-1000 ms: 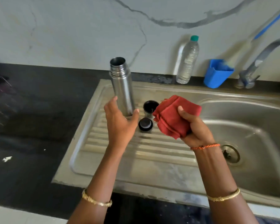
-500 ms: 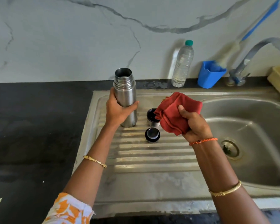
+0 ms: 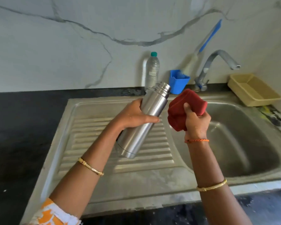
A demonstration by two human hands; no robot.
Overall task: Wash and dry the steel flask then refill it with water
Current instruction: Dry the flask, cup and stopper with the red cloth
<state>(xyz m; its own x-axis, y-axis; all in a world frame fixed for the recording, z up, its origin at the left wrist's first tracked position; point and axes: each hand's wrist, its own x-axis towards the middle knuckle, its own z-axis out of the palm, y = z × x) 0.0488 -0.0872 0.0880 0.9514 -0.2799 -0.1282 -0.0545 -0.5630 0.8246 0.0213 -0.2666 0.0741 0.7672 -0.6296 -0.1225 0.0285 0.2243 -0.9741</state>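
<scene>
Steel flask (image 3: 146, 120) uncapped, tilted, seemingly dry; left hand (image 3: 133, 116) grips it.

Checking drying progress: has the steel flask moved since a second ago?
Yes. The steel flask, upright earlier, now tilts with its mouth toward the blue cup, lifted over the drainboard in the left hand.

The left hand (image 3: 133, 116) has lifted the flask (image 3: 144, 120) off the ribbed drainboard (image 3: 91, 138), where it stood upright half a second ago. It now hangs in the air, tilted, its open mouth pointing up and to the right. The red cloth (image 3: 183, 108) in the right hand (image 3: 196, 122) has come closer, just beside the flask's neck.
</scene>
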